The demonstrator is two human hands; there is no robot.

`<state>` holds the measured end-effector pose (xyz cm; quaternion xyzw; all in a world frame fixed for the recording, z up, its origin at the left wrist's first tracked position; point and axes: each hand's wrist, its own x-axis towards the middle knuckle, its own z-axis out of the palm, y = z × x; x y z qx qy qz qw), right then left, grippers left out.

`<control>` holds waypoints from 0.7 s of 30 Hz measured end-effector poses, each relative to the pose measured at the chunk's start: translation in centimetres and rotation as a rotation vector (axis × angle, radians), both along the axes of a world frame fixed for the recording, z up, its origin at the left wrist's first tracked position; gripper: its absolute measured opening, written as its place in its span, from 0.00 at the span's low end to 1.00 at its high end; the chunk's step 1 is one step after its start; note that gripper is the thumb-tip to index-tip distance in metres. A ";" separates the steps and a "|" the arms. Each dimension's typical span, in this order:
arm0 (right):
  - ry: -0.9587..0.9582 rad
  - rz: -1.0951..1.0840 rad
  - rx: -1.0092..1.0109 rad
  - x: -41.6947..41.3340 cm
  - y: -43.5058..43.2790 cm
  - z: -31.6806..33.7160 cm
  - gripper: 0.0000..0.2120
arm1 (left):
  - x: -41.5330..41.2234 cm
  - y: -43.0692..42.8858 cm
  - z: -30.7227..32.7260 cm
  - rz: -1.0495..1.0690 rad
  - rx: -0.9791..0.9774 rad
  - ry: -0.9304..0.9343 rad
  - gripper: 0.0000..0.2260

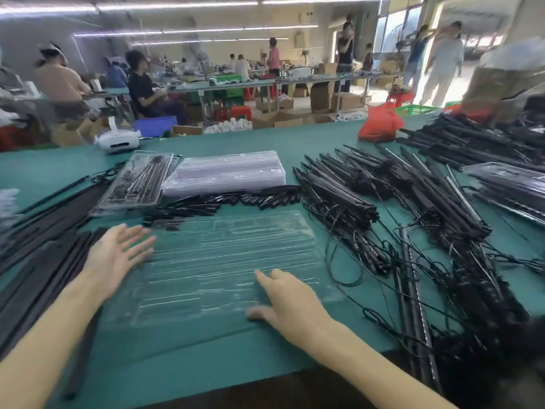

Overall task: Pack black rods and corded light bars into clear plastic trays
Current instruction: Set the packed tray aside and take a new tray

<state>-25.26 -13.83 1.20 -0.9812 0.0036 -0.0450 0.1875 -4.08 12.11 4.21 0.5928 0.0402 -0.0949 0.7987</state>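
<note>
Left hand (118, 255), right hand (290, 301) — flat, gripping nothing — lie at edges of the clear tray (224, 261).

the near tray (224, 261) is clear, thin plastic, glossy, with moulded ridges that catch the light. the far stack of trays (227, 172) has the same clear sheen. the table cover (206, 358) looks like matt green cloth, smooth. the rods at left (44, 240) are matt black. the corded light bars at right (442, 208) are black with thin, slightly glossy cords. the far red bag (380, 122) looks like thin shiny plastic.
</note>
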 end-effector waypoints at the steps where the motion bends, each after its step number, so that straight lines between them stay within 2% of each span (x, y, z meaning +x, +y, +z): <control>1: 0.067 0.032 0.046 -0.1 0.0 0.2 0.43 | -0.1 -0.2 0.2 0.029 0.264 -0.101 0.10; 3: 0.144 0.076 0.088 -0.3 0.3 0.4 0.50 | -0.3 -1.8 0.6 0.025 0.757 -0.346 0.11; 5: 0.131 0.088 0.112 -0.3 0.7 0.4 0.46 | -1.5 -4.9 0.8 -0.121 0.952 -0.530 0.14; 9: 0.021 0.079 0.208 -0.6 0.7 0.7 0.29 | -5.0 -11.7 -1.2 -0.420 1.101 -0.776 0.18; 12: -0.055 0.088 0.234 -1.6 -0.4 0.7 0.18 | -6.4 -15.3 -4.0 -0.510 1.253 -0.875 0.23; 14: -0.089 0.101 0.236 -2.4 -1.5 0.5 0.16 | -6.7 -16.6 -5.1 -0.466 1.375 -0.889 0.24; 21: -0.166 0.058 0.292 -3.9 -5.6 0.5 0.16 | -6.9 -19.0 -6.3 -0.446 1.473 -0.865 0.27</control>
